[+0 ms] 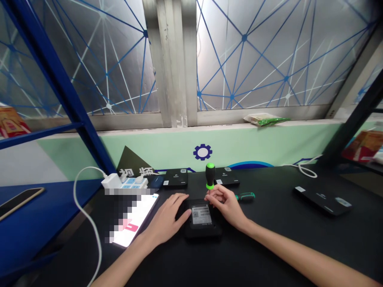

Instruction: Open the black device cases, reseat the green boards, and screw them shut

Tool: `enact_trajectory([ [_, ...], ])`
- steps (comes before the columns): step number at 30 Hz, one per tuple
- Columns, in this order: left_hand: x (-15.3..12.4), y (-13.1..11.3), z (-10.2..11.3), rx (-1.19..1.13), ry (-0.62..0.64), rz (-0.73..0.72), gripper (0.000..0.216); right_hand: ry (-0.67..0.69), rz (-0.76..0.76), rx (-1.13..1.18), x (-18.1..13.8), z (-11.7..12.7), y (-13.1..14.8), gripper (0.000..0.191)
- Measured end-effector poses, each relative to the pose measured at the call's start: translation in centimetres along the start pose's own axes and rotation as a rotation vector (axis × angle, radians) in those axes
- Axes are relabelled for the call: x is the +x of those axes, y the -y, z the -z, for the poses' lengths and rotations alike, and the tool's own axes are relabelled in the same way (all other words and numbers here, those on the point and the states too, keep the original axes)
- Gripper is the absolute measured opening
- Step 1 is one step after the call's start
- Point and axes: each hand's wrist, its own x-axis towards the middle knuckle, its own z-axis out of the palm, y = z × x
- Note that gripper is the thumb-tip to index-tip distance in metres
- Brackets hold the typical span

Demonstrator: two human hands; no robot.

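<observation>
A black box-shaped device (203, 231) with a white printed label (202, 214) lies on the dark table in front of me. My left hand (172, 215) rests along its left side, fingers stretched out and thumb apart. Over the device's far right corner, my right hand (223, 201) pinches the lower part of a screwdriver (210, 174) with a black and bright green handle. The screwdriver stands upright, handle up; its tip is hidden behind my fingers. Just right of that hand lies a second green and black tool (246, 196), partly covered.
Behind the device lie two flat black boxes (175, 178) (227, 176); another black box (323, 200) is at right. To the left are a lit tablet (136, 223), a power strip (134, 183) with a white charger (111, 183), and a white cable (97, 235). A phone (20, 201) lies far left.
</observation>
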Motion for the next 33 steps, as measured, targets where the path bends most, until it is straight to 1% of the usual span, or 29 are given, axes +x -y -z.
enact_trajectory([
  [5,-0.29,0.07,-0.05,-0.021,0.025,-0.021,0.042,0.004,0.002,0.008,-0.12,0.12,-0.1,0.034],
  [10,-0.2,0.35,-0.19,-0.02,0.041,-0.006,0.043,-0.002,0.001,-0.033,-0.13,0.08,-0.1,0.034],
  [14,-0.18,0.26,-0.01,-0.022,0.054,0.011,0.04,0.009,-0.011,-0.04,-0.19,0.08,0.06,0.034],
  [21,-0.27,-0.19,0.12,-0.025,0.042,0.022,0.037,0.022,0.012,-0.053,-0.11,0.16,0.16,0.031],
  [29,-0.3,-0.35,-0.17,-0.018,0.013,0.018,0.038,-0.012,-0.029,0.065,0.17,-0.02,-0.2,0.032],
  [33,-0.23,-0.41,-0.12,-0.022,0.024,0.018,0.037,-0.016,-0.037,0.076,0.15,0.07,-0.53,0.033],
])
